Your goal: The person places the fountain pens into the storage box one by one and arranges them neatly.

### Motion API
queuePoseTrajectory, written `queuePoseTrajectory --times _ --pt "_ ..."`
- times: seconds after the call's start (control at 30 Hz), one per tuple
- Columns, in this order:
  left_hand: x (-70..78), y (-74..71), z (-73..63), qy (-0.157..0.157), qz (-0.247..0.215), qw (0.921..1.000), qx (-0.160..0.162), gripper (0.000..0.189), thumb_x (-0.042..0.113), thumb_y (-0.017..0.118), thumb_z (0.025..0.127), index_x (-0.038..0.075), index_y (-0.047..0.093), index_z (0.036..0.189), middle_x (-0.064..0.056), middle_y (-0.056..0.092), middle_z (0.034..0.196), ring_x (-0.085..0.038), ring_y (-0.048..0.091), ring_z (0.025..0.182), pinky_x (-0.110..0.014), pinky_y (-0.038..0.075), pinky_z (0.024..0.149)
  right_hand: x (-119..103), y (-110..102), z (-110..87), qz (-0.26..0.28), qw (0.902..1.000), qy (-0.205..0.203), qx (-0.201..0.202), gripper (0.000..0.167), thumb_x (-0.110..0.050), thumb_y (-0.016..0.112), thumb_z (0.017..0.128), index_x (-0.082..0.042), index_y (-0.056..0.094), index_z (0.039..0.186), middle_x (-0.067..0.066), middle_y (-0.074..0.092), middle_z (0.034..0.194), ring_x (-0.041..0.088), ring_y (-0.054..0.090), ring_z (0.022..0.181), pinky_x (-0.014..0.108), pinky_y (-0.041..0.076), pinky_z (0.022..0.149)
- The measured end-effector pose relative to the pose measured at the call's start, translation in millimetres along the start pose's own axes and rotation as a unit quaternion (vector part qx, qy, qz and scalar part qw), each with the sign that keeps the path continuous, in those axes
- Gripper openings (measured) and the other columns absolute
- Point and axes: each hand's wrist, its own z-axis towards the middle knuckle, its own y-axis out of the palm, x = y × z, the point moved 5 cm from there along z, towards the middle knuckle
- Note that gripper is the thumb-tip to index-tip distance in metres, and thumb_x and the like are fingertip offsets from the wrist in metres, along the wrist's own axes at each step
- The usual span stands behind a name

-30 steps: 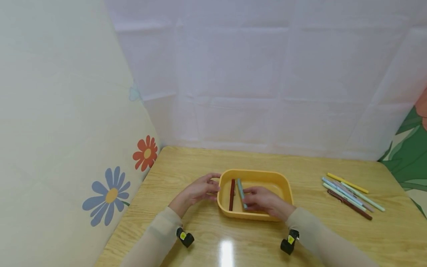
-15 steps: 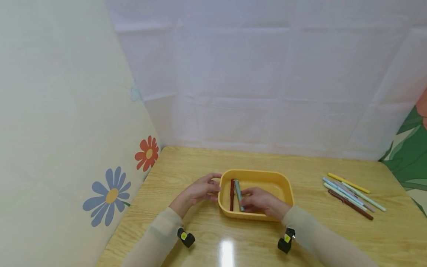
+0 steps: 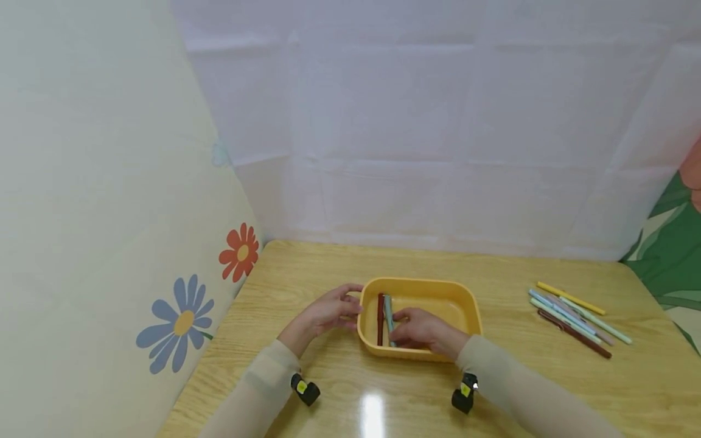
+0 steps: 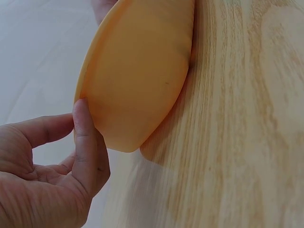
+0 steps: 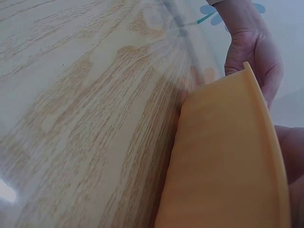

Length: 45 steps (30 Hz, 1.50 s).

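Note:
A yellow rectangular tray (image 3: 438, 353) stands on the wooden table. My left hand (image 3: 331, 313) is at its left end, and in the left wrist view the left fingertips (image 4: 82, 111) hold it at the rim. Inside the tray a dark red pen (image 3: 380, 319) lies along the left wall. Close beside it is a grey-blue pen (image 3: 389, 310). My right hand (image 3: 424, 331) reaches into the tray and pinches the grey-blue pen near its lower end. The tray wall hides most of the right hand in the right wrist view.
Right of the tray, several pens lie in a loose pile on the table: a yellow pen (image 3: 571, 298), a dark red pen (image 3: 575, 333), a pale green pen (image 3: 599, 322) and blue ones. A pale cloth wall (image 3: 383, 182) stands behind the table.
My right hand has moved left with the grey-blue pen, which now lies closer to the dark red pen and straighter. The left hand has stayed at the tray's end.

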Motion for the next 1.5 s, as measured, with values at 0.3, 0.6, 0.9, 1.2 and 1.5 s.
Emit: queuePoseTrajectory --times 0.3,0.6,0.9,1.2,1.5 --pt "1.2 0.6 -0.2 0.003 -0.003 1.0 -0.002 0.055 0.003 0.059 0.097 0.005 0.04 0.149 -0.015 0.06 0.113 -0.021 0.064 0.091 -0.032 0.06 0.072 0.1 1.2 2.1 -0.012 0.9998 0.006 0.012 0.061 -0.001 0.076 0.084 0.013 0.047 0.135 0.02 0.067 0.103 0.023 0.071 0.084 0.037 0.061 0.077" --pt "1.8 0.8 0.7 0.002 -0.004 1.0 0.0 0.056 0.002 0.059 0.097 0.004 0.04 0.149 -0.016 0.06 0.113 -0.021 0.065 0.091 -0.033 0.06 0.073 0.2 0.1 1.4 -0.06 0.9978 0.0 0.029 0.063 -0.005 0.081 0.08 0.011 0.05 0.133 0.015 0.069 0.096 0.021 0.071 0.082 0.035 0.059 0.078" --pt "2.0 1.7 0.1 0.006 -0.003 1.0 -0.005 0.057 0.002 0.059 0.096 0.003 0.039 0.149 -0.017 0.06 0.114 -0.022 0.065 0.092 -0.034 0.06 0.073 -0.1 -0.4 1.9 -0.104 0.9936 -0.005 0.044 0.062 -0.009 0.084 0.079 0.008 0.053 0.129 0.01 0.069 0.093 0.016 0.067 0.079 0.031 0.056 0.076" --pt "1.5 1.5 1.3 0.006 -0.001 1.0 -0.001 0.056 0.002 0.059 0.097 0.004 0.039 0.149 -0.016 0.06 0.114 -0.021 0.065 0.092 -0.034 0.06 0.075 -2.6 -4.2 0.3 -0.122 0.9912 0.006 0.051 0.066 -0.01 0.084 0.08 0.007 0.051 0.134 0.01 0.07 0.094 0.018 0.071 0.079 0.033 0.057 0.077" --pt "2.1 1.1 0.1 0.01 0.003 0.9999 -0.006 0.059 0.002 0.059 0.097 0.001 0.036 0.151 -0.018 0.059 0.117 -0.021 0.064 0.093 -0.034 0.06 0.075 -4.5 -6.6 -3.1 -0.135 0.9901 -0.003 0.036 0.064 -0.009 0.083 0.081 0.008 0.051 0.134 0.009 0.07 0.089 0.017 0.067 0.078 0.032 0.056 0.074"
